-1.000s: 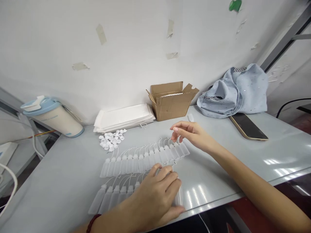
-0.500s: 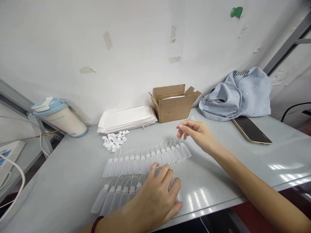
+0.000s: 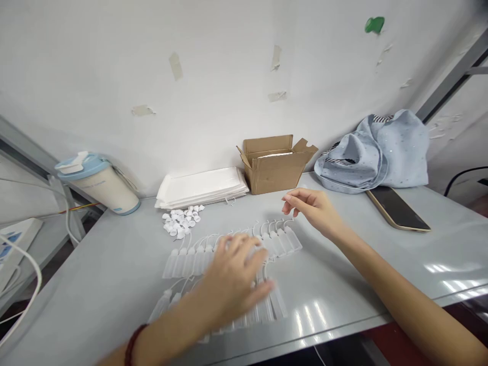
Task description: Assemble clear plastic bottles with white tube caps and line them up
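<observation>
Small translucent plastic bottles with thin curved tubes at their necks lie in two rows on the grey table (image 3: 343, 274). My left hand (image 3: 236, 272), blurred, hovers over both rows, its fingers spread and nothing seen in them. It hides the middle of the back row of bottles (image 3: 276, 243) and part of the front row of bottles (image 3: 267, 307). Just beyond the right end of the back row is my right hand (image 3: 310, 207), raised, with thumb and fingertips closed together. Whatever they may hold is too small to make out. White caps (image 3: 181, 222) form a loose pile behind the back row's left end.
Along the wall are a stack of white sheets or envelopes (image 3: 202, 187), an open cardboard box (image 3: 276, 173) and a light blue cloth bag (image 3: 400, 152). A phone (image 3: 398, 209) lies by the bag. A tumbler (image 3: 102, 185) leans at the left, near white cables (image 3: 32, 264).
My left hand has moved away from me and to the left, from the front row up over the back row. My right hand keeps nearly the same place and pose.
</observation>
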{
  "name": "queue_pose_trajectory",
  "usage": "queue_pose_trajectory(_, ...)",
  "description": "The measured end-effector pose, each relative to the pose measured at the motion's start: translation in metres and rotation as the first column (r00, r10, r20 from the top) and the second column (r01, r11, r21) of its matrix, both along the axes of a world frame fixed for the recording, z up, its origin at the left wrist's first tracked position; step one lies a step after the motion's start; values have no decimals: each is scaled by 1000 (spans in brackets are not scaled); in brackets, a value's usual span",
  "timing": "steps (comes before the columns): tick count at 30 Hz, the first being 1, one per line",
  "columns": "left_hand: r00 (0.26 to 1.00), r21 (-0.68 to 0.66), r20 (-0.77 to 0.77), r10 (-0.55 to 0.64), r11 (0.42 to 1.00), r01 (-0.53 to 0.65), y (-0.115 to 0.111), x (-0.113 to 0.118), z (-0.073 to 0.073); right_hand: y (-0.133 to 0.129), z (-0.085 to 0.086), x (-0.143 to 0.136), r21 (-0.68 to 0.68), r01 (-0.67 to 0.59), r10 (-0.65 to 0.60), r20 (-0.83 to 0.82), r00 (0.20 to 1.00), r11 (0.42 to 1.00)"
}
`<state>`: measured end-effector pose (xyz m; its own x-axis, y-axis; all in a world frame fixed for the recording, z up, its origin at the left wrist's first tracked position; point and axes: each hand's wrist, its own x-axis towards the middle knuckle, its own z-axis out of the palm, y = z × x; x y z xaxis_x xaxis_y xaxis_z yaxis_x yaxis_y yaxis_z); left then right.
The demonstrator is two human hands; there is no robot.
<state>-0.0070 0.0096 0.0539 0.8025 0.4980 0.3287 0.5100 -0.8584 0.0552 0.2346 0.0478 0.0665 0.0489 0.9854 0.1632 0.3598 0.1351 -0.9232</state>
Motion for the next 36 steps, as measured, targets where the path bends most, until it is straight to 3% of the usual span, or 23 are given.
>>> queue_pose_trajectory(3,982,158,-107,158,977,-140,49,-12,4,6,-4,8,60,68,-79,205,976,996)
queue_pose_trajectory(7,963,256,-149,225,949,-183,108,-23,2,18,-16,21,145,136,-180,359,916,980)
queue_pose_trajectory(10,961,300,-193,197,945,-134,130,-21,2,28,-26,33,189,158,-229,464,856,969)
queue_pose_trajectory(13,964,324,-216,155,943,-79,138,-15,4,35,-34,45,217,174,-270,567,778,960)
queue_pose_trajectory(20,975,301,-174,138,950,-81,146,-13,-5,40,-39,63,221,272,-344,725,597,937)
queue_pose_trajectory(25,981,232,-85,173,961,-149,139,-21,-9,40,-42,68,208,297,-340,783,520,932)
queue_pose_trajectory(29,977,146,16,214,966,-214,119,-35,-2,44,-48,70,175,268,-293,812,506,948)
queue_pose_trajectory(36,935,-50,245,255,967,-251,62,-49,19,48,-59,67,120,194,-208,818,536,974)
